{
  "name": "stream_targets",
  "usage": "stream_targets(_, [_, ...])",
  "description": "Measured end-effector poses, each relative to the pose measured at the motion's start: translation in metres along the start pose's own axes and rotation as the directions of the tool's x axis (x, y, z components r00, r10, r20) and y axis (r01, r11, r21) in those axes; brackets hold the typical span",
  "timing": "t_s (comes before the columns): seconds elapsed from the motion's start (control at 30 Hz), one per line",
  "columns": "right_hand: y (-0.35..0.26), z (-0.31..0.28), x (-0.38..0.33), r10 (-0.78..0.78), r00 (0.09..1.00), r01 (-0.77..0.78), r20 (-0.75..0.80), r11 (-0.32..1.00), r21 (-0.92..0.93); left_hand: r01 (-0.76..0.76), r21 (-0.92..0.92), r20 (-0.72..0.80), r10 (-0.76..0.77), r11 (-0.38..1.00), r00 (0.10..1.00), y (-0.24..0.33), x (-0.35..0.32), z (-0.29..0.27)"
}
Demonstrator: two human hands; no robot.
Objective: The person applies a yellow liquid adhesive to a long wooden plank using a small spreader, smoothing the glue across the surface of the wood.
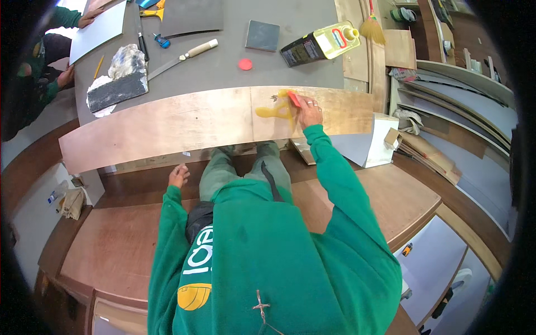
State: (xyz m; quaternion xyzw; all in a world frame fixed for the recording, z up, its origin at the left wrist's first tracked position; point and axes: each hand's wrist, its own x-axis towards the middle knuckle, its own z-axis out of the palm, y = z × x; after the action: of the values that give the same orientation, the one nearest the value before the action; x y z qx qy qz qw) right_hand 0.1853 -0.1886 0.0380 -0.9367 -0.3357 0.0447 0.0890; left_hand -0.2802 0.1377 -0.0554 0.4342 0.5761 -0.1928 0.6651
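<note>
- R hand (310, 113): fingers pinched shut on red spreader (294, 99), edge down at the yellow goo (273, 112).
- Goo: smeared on board (195, 117), toward its R end; board lies along near edge of grey table (223, 67).
- L hand (178, 176): hangs near side of board, apart from it, fingers loosely half-curled, empty AFAICS.
- Beyond board, on table: red cap (245, 64), wood-handled knife (202, 48), yellow/blk can (329, 43).
- Far L, I see co-worker's hands at white sheet (97, 33).
</note>
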Motion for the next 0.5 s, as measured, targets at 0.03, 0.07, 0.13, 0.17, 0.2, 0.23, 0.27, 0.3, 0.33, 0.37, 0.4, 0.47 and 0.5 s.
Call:
stream_targets(0.03, [0.005, 0.002, -0.003, 0.089, 0.996, -0.09, 0.02, 0.996, 0.011, -0.006, -0.014, -0.018, 0.006, 1.0, 1.0, 0.007, 0.002, -0.001])
stream_targets(0.07, [0.009, 0.005, -0.004, 0.178, 0.983, -0.179, 0.04, 0.984, 0.019, -0.012, -0.029, -0.035, 0.011, 1.0, 0.999, 0.014, 0.003, -0.001])
stream_targets(0.13, [0.006, 0.007, -0.001, 0.275, 0.952, -0.268, 0.135, 0.961, -0.065, -0.004, -0.009, -0.032, 0.004, 1.0, 0.999, 0.019, 0.006, -0.004])
stream_targets(0.17, [0.004, 0.008, 0.001, 0.324, 0.929, -0.308, 0.178, 0.945, -0.111, -0.001, 0.001, -0.03, 0.001, 1.0, 1.0, 0.021, 0.007, -0.004])
stream_targets(0.2, [-0.001, 0.009, 0.005, 0.347, 0.919, -0.33, 0.186, 0.937, -0.118, -0.001, 0.01, -0.027, 0.002, 1.0, 1.0, 0.025, 0.009, -0.003])
stream_targets(0.23, [-0.009, 0.009, 0.009, 0.37, 0.908, -0.351, 0.196, 0.928, -0.124, -0.001, 0.022, -0.027, 0.002, 1.0, 1.0, 0.03, 0.01, -0.002])
stream_targets(0.27, [-0.017, 0.009, 0.014, 0.392, 0.897, -0.372, 0.205, 0.919, -0.13, -0.002, 0.032, -0.027, 0.003, 0.999, 1.0, 0.034, 0.01, -0.002])
stream_targets(0.3, [-0.025, 0.009, 0.02, 0.401, 0.888, -0.381, 0.224, 0.915, -0.128, -0.006, 0.031, -0.028, 0.007, 0.999, 1.0, 0.04, 0.01, 0.0])
stream_targets(0.33, [-0.032, 0.01, 0.025, 0.414, 0.877, -0.394, 0.243, 0.91, -0.128, -0.009, 0.033, -0.026, 0.009, 0.999, 1.0, 0.044, 0.01, 0.004])
stream_targets(0.37, [-0.04, 0.011, 0.03, 0.426, 0.866, -0.406, 0.263, 0.905, -0.128, -0.011, 0.034, -0.025, 0.012, 0.999, 1.0, 0.048, 0.009, 0.006])
stream_targets(0.4, [-0.048, 0.015, 0.032, 0.399, 0.884, -0.378, 0.245, 0.917, -0.128, -0.014, 0.04, -0.018, 0.015, 0.999, 1.0, 0.05, 0.009, 0.007])
stream_targets(0.47, [-0.056, 0.024, 0.031, 0.34, 0.917, -0.317, 0.21, 0.939, -0.136, -0.02, 0.047, -0.002, 0.021, 0.999, 1.0, 0.05, 0.01, 0.011])
stream_targets(0.5, [-0.056, 0.025, 0.03, 0.288, 0.936, -0.275, 0.2, 0.957, -0.092, -0.007, 0.051, 0.0, 0.007, 0.999, 1.0, 0.048, 0.011, 0.011])
